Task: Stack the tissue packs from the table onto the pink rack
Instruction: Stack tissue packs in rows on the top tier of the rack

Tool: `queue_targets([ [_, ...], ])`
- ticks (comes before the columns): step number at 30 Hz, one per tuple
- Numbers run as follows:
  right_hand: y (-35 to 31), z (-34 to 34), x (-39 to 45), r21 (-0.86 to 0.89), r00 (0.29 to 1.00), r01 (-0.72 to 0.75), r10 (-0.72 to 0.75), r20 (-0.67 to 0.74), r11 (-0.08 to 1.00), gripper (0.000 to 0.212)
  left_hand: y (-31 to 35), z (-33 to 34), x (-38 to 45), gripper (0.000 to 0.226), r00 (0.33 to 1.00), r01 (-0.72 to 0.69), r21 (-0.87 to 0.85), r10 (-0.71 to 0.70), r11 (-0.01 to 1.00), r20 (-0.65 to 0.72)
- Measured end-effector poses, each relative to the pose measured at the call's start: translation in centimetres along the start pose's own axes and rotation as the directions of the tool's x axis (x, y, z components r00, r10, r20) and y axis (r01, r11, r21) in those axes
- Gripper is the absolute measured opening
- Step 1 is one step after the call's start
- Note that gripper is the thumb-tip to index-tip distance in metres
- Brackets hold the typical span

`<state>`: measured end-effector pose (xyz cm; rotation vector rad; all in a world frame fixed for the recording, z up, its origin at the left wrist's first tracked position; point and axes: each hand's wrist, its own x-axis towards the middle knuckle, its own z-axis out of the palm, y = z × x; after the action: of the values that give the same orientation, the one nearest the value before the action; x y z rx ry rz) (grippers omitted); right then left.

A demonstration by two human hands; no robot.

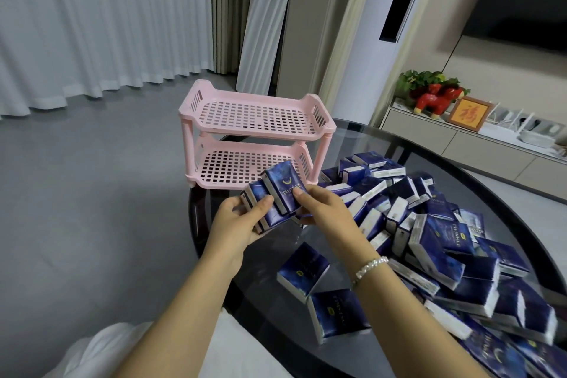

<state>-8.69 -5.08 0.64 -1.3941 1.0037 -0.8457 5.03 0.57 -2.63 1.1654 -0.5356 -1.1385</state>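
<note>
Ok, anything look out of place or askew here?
The pink rack stands near the table edge, both shelves bare. The tissue packs lie in a jumbled heap. Nothing looks damaged.

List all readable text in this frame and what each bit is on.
"TWINKLE", running lengthwise on the dark blue tissue pack held by both hands: left hand, right hand.
"TWINKLE", on a dark blue pack in the pile on the black glass table.
"福", gold character on the framed red picture on the sideboard.
Other pack print: too blurred.
</note>
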Motion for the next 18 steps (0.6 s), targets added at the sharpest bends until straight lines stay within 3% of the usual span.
queue_targets([
  [7, 0.8, 1.3, 0.0, -0.064, 0.997, 0.053, -0.056, -0.046, 0.997, 0.021, 0.6, 0.3, -0.1, 0.059, 1.000, 0.007, -0.053, -0.006, 0.999, 0.008],
  [12, 1.0, 0.7, 0.2, -0.076, 0.998, 0.045, -0.041, 0.051, 0.996, 0.021, 0.7, 0.3, 0.1, 0.048, 0.999, 0.036, 0.015, -0.036, 0.999, 0.027],
  [14, 0.7, 0.1, 0.8, -0.042, 1.000, -0.010, 0.010, -0.005, 0.999, 0.025, 0.6, 0.0, 0.4, 0.040, 0.998, 0.054, 0.043, -0.053, 0.998, -0.040],
  [16, 0.4, -1.2, 2.0, -0.330, 0.991, 0.000, -0.043, -0.123, 0.944, 0.025, 0.6, -0.3, 0.6, 0.031, 0.994, 0.065, 0.029, -0.062, 0.997, -0.095],
  [18, 0.2, -2.1, 3.3, -0.642, 0.989, 0.006, -0.100, -0.111, 0.767, 0.030, 0.7, -0.5, 0.7, 0.023, 0.991, 0.069, -0.003, -0.069, 0.998, -0.116],
])
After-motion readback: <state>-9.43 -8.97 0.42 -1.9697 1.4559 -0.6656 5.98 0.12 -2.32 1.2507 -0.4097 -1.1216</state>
